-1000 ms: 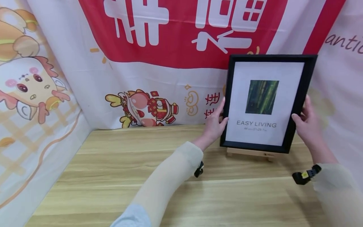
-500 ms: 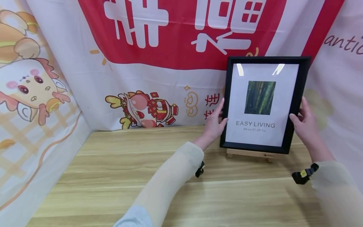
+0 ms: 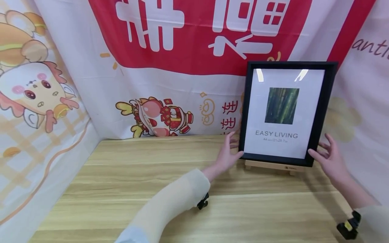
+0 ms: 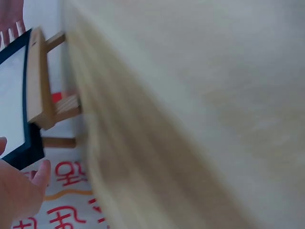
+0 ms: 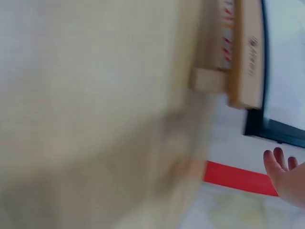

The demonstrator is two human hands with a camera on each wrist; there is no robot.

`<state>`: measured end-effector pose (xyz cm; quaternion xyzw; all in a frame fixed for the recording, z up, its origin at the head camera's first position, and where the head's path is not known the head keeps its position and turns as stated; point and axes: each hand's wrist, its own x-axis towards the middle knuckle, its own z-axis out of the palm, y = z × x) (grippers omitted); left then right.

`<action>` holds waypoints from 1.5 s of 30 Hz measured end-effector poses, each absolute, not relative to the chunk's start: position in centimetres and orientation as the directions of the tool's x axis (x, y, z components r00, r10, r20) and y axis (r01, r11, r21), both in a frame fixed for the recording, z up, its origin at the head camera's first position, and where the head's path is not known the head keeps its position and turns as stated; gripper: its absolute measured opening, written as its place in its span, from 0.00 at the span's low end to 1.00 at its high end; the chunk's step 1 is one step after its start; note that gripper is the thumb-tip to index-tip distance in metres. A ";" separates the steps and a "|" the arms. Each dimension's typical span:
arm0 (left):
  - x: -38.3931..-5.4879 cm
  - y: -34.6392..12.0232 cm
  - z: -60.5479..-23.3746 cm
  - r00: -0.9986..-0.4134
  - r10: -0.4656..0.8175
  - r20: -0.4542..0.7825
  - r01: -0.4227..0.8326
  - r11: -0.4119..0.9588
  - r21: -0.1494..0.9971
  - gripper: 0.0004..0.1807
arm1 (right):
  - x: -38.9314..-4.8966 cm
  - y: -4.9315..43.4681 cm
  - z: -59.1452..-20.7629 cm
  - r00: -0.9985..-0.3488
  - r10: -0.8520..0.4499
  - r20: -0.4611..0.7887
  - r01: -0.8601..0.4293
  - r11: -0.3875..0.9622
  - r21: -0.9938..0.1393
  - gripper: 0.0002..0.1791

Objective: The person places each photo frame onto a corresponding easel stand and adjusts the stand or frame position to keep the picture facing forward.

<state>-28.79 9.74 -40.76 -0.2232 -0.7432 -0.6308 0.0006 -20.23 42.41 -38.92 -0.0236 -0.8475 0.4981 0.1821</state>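
Note:
A black picture frame with a white mat and a small green bamboo print stands tilted back on a small wooden easel. "EASY LIVING" is printed under the print. Beside the frame's lower left corner is my left hand, thumb and fingers spread, the thumb tip right at the edge. My right hand lies by the lower right edge with its fingers apart and curved loosely. In the left wrist view the easel's legs show beneath its ledge. The right wrist view has the right fingers just off the frame's border.
The frame and easel stand toward the back right of a wood-grain table. Behind hangs a white and red printed cloth, close to the frame. Another printed cloth borders the table on the left.
Both hands have let go of the frame's sides and slid down toward its lower corners, the right one drawing outward. The frame's top tipped slightly before the hands let go; it now rests on the easel.

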 end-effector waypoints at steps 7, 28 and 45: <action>-27.2 10.7 -42.8 -0.934 0.319 0.158 0.201 0.107 0.974 0.48 | -18.9 41.5 -41.2 -0.968 0.168 0.186 -0.094 0.446 -0.890 0.48; -26.2 12.1 -43.1 -0.942 0.250 0.225 0.290 0.266 0.919 0.63 | -19.4 39.4 -42.6 -0.967 0.134 0.216 -0.163 0.328 -0.930 0.57; -25.3 8.3 -43.3 -0.960 0.211 0.186 0.246 0.314 0.917 0.61 | -19.9 35.9 -42.3 -0.986 0.100 0.135 -0.096 0.324 -0.941 0.56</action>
